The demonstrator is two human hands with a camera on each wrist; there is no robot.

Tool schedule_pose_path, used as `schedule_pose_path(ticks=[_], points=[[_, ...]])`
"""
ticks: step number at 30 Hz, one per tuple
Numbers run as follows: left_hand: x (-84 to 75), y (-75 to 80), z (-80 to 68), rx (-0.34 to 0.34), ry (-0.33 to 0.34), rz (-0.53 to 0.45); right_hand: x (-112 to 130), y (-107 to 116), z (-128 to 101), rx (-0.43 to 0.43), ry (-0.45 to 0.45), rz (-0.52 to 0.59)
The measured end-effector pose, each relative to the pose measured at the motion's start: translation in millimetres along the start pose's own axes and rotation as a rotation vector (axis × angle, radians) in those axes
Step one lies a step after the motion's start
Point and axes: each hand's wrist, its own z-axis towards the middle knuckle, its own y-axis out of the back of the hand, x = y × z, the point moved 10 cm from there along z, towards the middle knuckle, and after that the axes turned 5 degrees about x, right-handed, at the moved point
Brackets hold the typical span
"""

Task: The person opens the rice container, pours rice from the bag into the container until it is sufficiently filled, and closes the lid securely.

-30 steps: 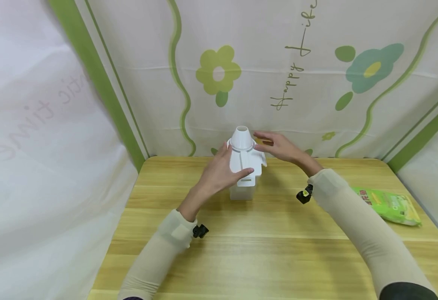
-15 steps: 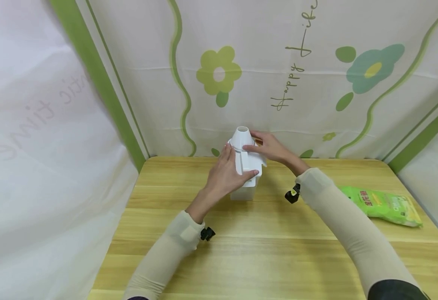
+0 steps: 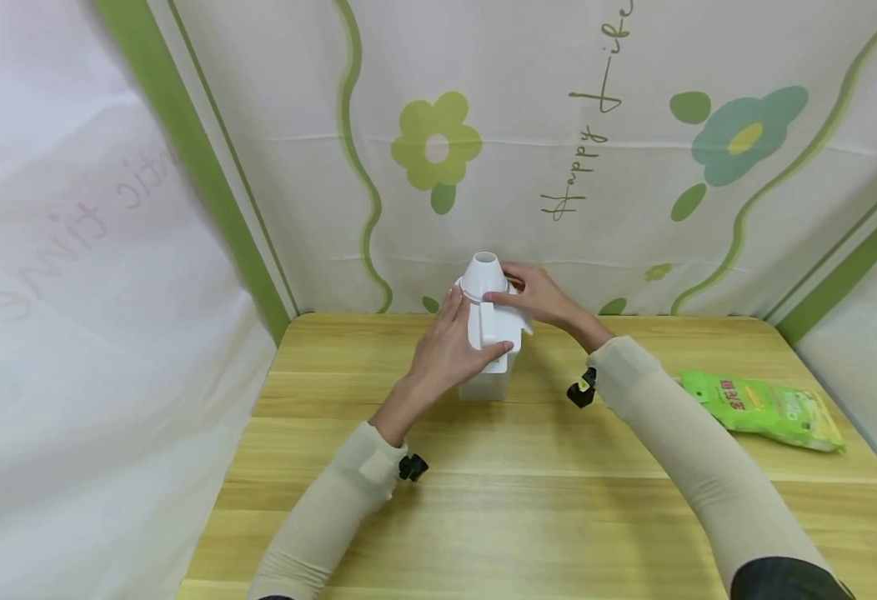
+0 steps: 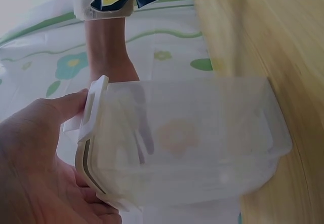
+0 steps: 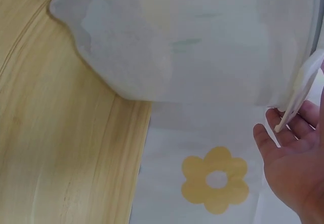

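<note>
Hands now both on the white box (image 3: 488,350) in the middle of the frame, right hand (image 3: 539,296) moved in and curled round its lid, left hand (image 3: 449,350) curled round its side, box standing on the surface (image 3: 528,500).

Beige sleeves (image 3: 348,492), black wrist clips (image 3: 412,467)

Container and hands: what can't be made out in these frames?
- Head view: the left hand hides the container wall; its contents cannot be told.
- Head view: right hand fingers go behind the lid.
- Head view: green bag print is too small.
- Right wrist view: container is blurred, cut by the top edge.
</note>
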Motion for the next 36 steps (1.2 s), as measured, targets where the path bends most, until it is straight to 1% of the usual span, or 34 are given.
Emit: schedule_pose_path(ticks=[5,9,13,18,20,23,28,31,36], points=[[4.7,2.5,1.2,0.02,-0.011,-0.026,-5,3,-4,-0.029,-0.016,0.019],[8.6,6.3,1.3,0.022,-0.03,-0.052,-8,6,-8,-0.053,-0.021,0.017],[14.9,10.2,1.4,0.028,-0.043,-0.103,-10,11,-15,-0.07,-0.022,0.008],[22.2,16.6,1.9,0.034,-0.08,-0.149,-10,16,-23,-0.088,0.001,0.005],[25.6,19.1,1.3,0.034,-0.087,-0.188,-10,17,-27,-0.097,0.01,0.005],[31.9,22.4,1.2,0.021,-0.087,-0.252,-10,19,-33,-0.115,0.015,-0.001],[43.9,27.7,3.7,-0.024,-0.078,-0.366,-8,21,-41,-0.162,0.04,-0.023],[50.1,30.4,5.6,-0.045,-0.073,-0.428,-7,23,-46,-0.189,0.05,-0.011],[57.9,33.8,7.9,-0.056,-0.058,-0.473,-5,24,-53,-0.222,0.042,-0.007]])
